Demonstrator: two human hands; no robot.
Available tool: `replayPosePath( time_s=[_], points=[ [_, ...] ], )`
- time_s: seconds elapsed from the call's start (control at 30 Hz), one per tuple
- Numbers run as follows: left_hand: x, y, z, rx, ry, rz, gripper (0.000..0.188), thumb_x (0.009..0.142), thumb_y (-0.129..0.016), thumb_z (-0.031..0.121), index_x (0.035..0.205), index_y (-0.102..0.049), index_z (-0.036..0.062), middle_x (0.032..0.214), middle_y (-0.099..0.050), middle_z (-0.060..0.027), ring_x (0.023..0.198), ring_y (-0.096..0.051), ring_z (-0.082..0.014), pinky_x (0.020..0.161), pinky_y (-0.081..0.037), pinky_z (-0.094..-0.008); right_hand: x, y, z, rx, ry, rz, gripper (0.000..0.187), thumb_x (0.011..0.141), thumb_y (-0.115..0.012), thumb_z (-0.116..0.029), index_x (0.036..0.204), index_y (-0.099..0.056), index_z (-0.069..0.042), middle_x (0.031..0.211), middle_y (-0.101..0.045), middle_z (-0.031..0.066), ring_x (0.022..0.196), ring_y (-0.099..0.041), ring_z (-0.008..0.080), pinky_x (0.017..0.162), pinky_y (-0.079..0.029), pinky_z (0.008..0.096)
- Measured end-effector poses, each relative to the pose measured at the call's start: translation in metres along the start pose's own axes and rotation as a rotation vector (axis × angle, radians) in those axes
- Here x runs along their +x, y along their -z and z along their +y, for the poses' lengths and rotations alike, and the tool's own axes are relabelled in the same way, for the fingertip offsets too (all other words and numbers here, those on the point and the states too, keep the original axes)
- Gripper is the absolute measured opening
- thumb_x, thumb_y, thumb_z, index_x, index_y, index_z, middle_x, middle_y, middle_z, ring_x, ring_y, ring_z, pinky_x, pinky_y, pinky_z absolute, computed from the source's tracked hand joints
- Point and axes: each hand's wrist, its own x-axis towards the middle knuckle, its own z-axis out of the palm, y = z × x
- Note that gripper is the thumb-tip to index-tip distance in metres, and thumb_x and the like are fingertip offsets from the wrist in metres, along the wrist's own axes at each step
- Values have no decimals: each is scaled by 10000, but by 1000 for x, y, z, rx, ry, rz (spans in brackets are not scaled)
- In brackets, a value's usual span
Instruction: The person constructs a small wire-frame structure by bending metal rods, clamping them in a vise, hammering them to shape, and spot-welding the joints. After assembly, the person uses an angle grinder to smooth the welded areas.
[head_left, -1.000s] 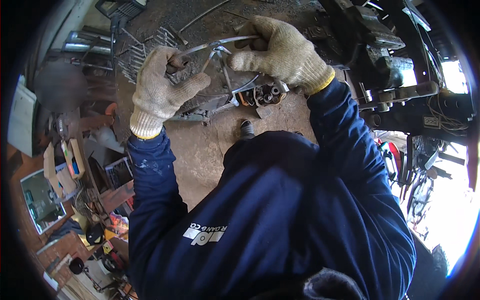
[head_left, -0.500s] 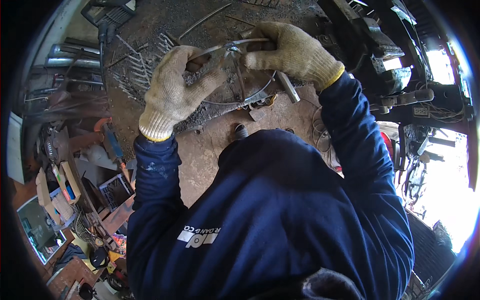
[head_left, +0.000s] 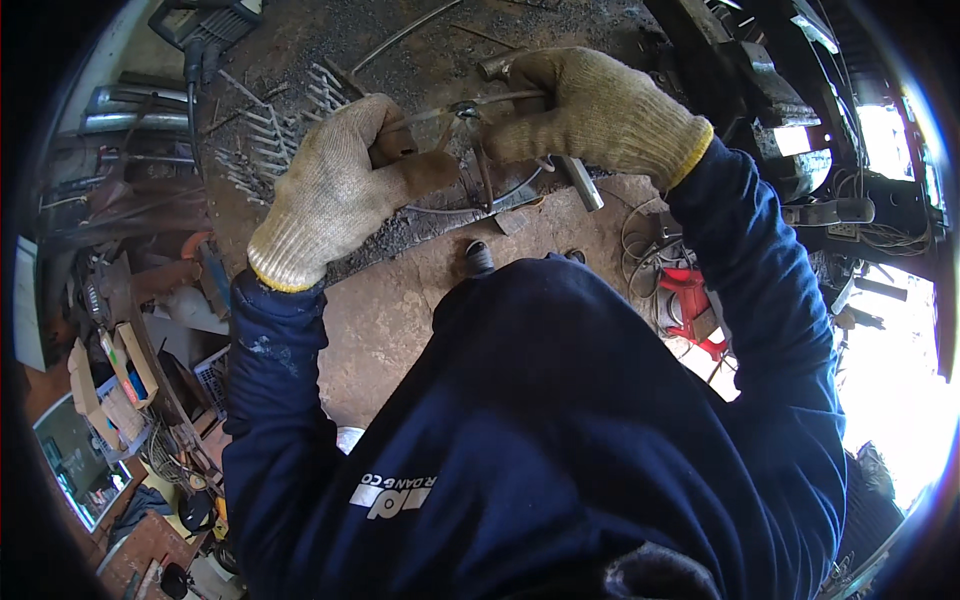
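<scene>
Both my hands wear knitted cream work gloves. My left hand (head_left: 335, 190) is closed around the left end of a thin bent metal rod (head_left: 480, 102), thumb pressed on it. My right hand (head_left: 595, 110) grips the rod's right end together with a short steel pipe (head_left: 582, 184) that sticks out below the glove. Between the hands hangs a small wire frame piece (head_left: 478, 160) joined to the rod. All of it is held above a rusty metal worktable (head_left: 400, 300). My dark blue sleeves and chest fill the lower picture.
A stack of welded wire pieces (head_left: 270, 130) lies at the table's far left. A red tool (head_left: 690, 305) with coiled wire sits right of me. Dark machinery (head_left: 780, 100) stands at the upper right. Boxes and clutter (head_left: 110, 380) crowd the floor on the left.
Both hands have drawn nearer to the camera with the rod and frame piece. The steel pipe now juts out below my right glove, and the view has shifted.
</scene>
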Motion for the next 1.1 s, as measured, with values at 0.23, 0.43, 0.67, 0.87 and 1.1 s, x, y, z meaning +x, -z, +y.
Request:
replayPosePath(
  time_s=[0.23,0.43,0.67,0.87,1.1],
  points=[
    [4,4,0,71,-47,-40,445,792,-858,238,727,-445,84,696,-434,-1,647,-404,-130,582,-382,-348,-1,2,-1,6,11,-6,616,782,-826,-517,1148,-724,-33,835,-739,110,787,-746,215,739,-606,343],
    [8,8,1,59,-77,-61,444,797,-861,257,730,-458,82,692,-463,-18,642,-433,-143,586,-394,-361,-1,-4,10,84,35,48,603,795,-814,-535,1129,-738,-38,850,-746,112,816,-749,214,758,-600,350],
    [7,9,3,3,-49,-113,393,796,-859,277,759,-524,75,686,-492,-16,635,-467,-145,580,-408,-363,3,7,-1,20,-66,-102,586,801,-812,-559,1080,-751,-46,817,-736,106,750,-738,197,706,-598,345],
    [8,5,-1,-6,-113,-89,370,790,-863,270,781,-549,76,681,-500,-17,628,-470,-145,577,-410,-363,2,7,-3,-8,-71,-97,569,783,-840,-540,1061,-754,-51,782,-719,93,682,-721,189,631,-588,331],
    [11,10,6,-78,-67,-152,352,791,-860,250,780,-557,71,693,-482,-10,653,-471,-135,593,-406,-342,0,7,-5,85,-107,-75,553,767,-857,-533,1005,-751,-46,772,-711,83,728,-725,202,655,-585,334]
  ],
)
